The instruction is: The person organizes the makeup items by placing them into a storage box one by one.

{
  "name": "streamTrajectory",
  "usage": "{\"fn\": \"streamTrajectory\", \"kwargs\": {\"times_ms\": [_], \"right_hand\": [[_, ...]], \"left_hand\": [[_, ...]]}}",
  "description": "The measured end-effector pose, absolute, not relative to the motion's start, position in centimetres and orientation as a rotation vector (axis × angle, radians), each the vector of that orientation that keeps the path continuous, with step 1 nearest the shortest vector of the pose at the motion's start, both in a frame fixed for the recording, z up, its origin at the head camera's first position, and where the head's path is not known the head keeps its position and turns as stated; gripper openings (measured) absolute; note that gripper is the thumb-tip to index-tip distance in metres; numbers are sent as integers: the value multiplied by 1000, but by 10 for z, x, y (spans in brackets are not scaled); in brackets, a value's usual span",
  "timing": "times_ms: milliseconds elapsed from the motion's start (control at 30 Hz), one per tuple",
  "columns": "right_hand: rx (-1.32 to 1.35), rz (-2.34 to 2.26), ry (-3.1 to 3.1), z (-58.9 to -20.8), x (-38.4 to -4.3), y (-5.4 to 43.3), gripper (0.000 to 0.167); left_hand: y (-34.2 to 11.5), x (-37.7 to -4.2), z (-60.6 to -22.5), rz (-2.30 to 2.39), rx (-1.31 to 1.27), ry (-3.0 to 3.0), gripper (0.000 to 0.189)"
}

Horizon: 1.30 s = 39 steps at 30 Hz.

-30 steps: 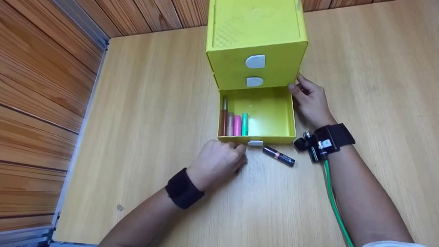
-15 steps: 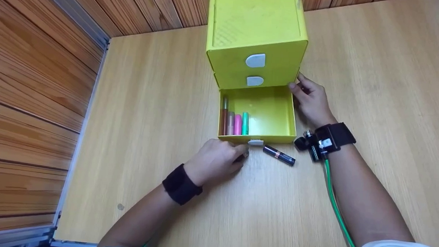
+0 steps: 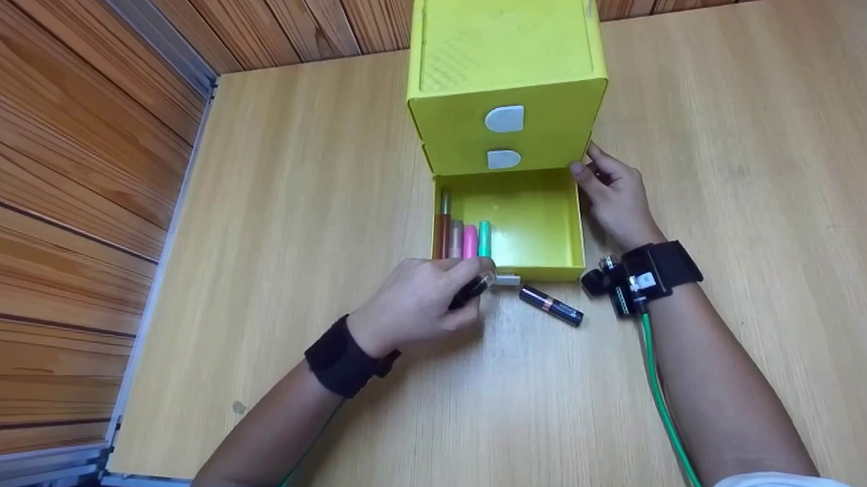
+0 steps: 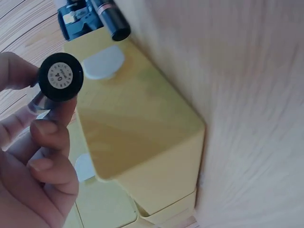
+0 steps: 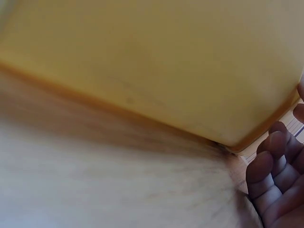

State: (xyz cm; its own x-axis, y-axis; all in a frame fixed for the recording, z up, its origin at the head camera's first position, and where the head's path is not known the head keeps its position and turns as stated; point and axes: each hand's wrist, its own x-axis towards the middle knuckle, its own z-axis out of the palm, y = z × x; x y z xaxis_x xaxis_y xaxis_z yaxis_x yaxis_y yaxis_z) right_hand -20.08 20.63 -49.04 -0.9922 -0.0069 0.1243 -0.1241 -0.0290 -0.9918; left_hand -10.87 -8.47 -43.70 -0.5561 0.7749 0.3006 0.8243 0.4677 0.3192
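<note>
My left hand [image 3: 419, 298] pinches a black lipstick [image 4: 60, 77] with a clear section; its round end, in the left wrist view, carries a white label reading 04. In the head view that hand is over the front left wall of the pulled-out yellow drawer [image 3: 535, 212]. Inside, along the left, stand a brown tube [image 3: 444, 225], a mauve tube [image 3: 456, 239], a pink tube [image 3: 470, 239] and a green tube [image 3: 484, 235]. My right hand [image 3: 617, 205] rests at the lower right front corner of the yellow drawer cabinet [image 3: 510, 47], fingers loosely bent.
Another black lipstick [image 3: 550, 306] with a copper band lies on the wooden table [image 3: 542, 427] in front of the drawer. Two drawer fronts with white handles [image 3: 504, 119] sit above. A green cable [image 3: 656, 389] runs along the right forearm. Wood panelling [image 3: 58, 179] borders the left.
My left hand has lifted from the table in front of the drawer to above its front wall, and the lipstick in it has come into sight. The right hand has stayed put.
</note>
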Motion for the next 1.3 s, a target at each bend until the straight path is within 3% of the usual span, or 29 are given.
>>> {"fn": "streamTrajectory", "kwargs": {"times_ms": [400,800,933,1300], "right_hand": [[153,2181,-2141,-492,-201,207,45],[176,2102,-2170,-501,-206,209,44],[162,2114,-2158,-517,-214,211,46],[136,2166,-2129,-515,-211,211,53]], "left_hand": [[-78,-124,-417,-837,-1291,-2600,38],[-61,-151,-404,-1171,-1281,-2588,22],[-56,-159,-403,-1152,-1253,-2592,24],[-46,-181,-414,-932,-1135,-2764,33]]}}
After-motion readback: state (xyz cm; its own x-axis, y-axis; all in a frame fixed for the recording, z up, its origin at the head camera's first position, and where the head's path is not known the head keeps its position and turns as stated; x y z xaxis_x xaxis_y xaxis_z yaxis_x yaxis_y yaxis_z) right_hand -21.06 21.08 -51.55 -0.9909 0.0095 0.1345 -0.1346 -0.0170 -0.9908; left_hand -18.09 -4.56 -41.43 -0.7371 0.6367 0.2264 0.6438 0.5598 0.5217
